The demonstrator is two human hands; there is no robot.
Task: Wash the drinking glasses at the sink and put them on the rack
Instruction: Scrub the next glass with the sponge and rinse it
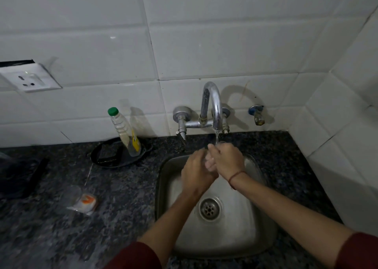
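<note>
I am rinsing a glass (212,156) under the tap (212,105), above the sink (255,217). It is barely showing between my hands. My right hand (226,158) is wrapping around it, fingers closed; my left hand (196,172) is curling against its side, rubbing or steadying, I cannot tell which. Another glass (71,193) seems to be waiting on the table (61,227). No rack is showing, so I judge the task is early.

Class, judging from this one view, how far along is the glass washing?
Done: nothing visibly; no rack or washed glass is in view. In hand: both the left hand and right hand hold a clear glass under the running tap above the sink. Left: racking it.
</note>
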